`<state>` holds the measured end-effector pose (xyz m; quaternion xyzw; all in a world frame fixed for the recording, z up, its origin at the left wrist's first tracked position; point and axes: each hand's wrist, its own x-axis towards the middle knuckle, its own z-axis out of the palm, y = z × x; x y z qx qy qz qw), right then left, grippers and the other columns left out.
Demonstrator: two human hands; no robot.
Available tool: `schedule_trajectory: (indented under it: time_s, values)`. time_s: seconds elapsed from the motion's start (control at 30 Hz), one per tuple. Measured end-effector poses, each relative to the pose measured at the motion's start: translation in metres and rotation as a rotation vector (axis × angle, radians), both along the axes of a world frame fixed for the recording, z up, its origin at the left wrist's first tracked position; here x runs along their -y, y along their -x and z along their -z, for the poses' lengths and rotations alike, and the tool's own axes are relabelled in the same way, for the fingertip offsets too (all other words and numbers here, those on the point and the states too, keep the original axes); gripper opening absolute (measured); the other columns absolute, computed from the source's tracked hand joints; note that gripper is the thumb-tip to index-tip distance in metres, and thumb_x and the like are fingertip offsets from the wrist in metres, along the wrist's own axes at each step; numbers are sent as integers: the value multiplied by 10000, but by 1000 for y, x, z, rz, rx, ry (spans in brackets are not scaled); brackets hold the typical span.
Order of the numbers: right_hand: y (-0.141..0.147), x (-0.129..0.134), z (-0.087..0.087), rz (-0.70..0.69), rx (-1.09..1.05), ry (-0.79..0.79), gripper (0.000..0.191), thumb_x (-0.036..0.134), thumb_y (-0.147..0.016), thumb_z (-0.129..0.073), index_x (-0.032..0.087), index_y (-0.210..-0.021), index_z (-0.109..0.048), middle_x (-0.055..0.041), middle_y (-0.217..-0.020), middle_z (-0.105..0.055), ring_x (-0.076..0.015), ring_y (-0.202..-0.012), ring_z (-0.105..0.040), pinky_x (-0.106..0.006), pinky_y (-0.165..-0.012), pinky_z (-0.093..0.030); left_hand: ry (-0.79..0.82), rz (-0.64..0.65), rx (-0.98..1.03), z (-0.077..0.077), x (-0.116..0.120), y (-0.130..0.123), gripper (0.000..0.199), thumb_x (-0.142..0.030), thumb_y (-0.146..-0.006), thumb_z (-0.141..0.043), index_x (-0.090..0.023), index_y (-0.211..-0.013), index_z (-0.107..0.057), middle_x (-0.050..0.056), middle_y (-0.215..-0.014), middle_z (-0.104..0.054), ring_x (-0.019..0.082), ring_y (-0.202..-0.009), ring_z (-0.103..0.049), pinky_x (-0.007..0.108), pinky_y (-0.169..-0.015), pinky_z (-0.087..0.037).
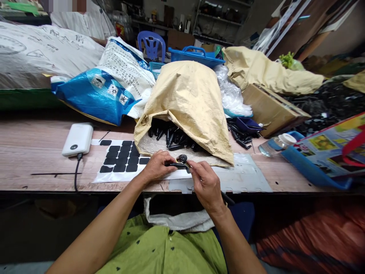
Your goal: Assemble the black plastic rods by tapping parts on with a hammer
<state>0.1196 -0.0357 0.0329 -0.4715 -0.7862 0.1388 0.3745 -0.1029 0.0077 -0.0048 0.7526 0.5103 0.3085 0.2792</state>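
My left hand (158, 164) pinches one end of a slim black plastic piece (176, 165) over the front of the table. A round black knob (182, 157) shows just above its middle; whether the two are one part I cannot tell. Closed at the other end of the piece, my right hand (205, 183) has its thumb and fingertips pressed together. To the left lies a white sheet (98, 176) bearing rows of black rounded-square stickers (123, 155). Behind my hands, a yellow woven sack (189, 93) gapes toward me, with many black tapered parts (170, 139) inside its mouth.
A white power bank (78, 140) with a black cable stands left. Beyond it lies a blue-and-white bag (110, 83). On the right are a clear jar (275, 145), a blue tray (315, 171) and a wooden board (269, 108). Another person (82, 23) is at the back left.
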Motion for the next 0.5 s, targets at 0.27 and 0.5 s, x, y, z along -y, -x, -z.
schedule_trajectory:
  time_s: [0.27, 0.5]
  values:
    - [-4, -2, 2, 24, 120, 15, 323, 234, -1029, -471, 273, -1264, -688, -46, -945, -640, -176, -914, -617, -286, -840, -502, -30, -2, -4, 1, 0, 0, 136, -296, -798, -775, -246, -922, -803, 25, -848, -701, 213, -895, -582, 341, -839, -432]
    - [-13, 1, 2, 39, 95, 40, 327, 265, -1031, -457, 279, -1260, -690, -50, -955, -658, -185, -929, -632, -296, -861, -512, -2, -20, -8, 0, 0, -1, 144, -315, -789, -772, -239, -909, -800, 27, -859, -713, 220, -909, -587, 348, -838, -440]
